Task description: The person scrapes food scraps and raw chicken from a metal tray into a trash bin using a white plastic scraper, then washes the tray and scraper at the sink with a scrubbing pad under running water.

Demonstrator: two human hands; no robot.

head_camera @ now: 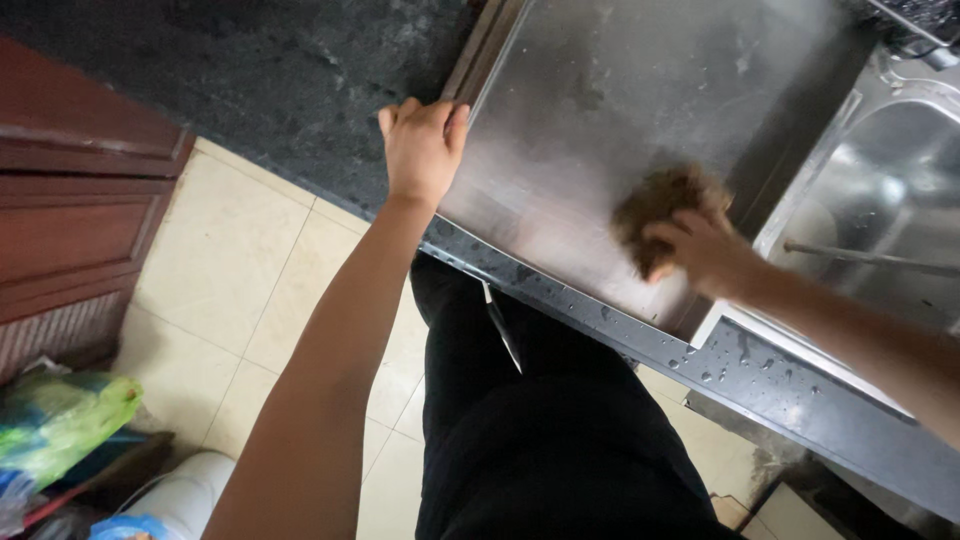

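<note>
Dark stone counter [250, 90] holds a big metal tray [620, 110]; the left hand [422, 150] grips its edge, the right hand [705, 250] presses a brown scrubber [660, 200] on it, mid-scrub, needing steady rubbing.

The person's left hand [423, 150] reaches forward on a long, nearly straight arm, palm down, fingers curled over in a loose grip. The right hand [700, 250] comes in from the right, forearm angled, fingers bunched closed.

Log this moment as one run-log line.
left hand: holds steel tray edge | right hand: presses brown scrubber on tray | sink: beside tray
</note>
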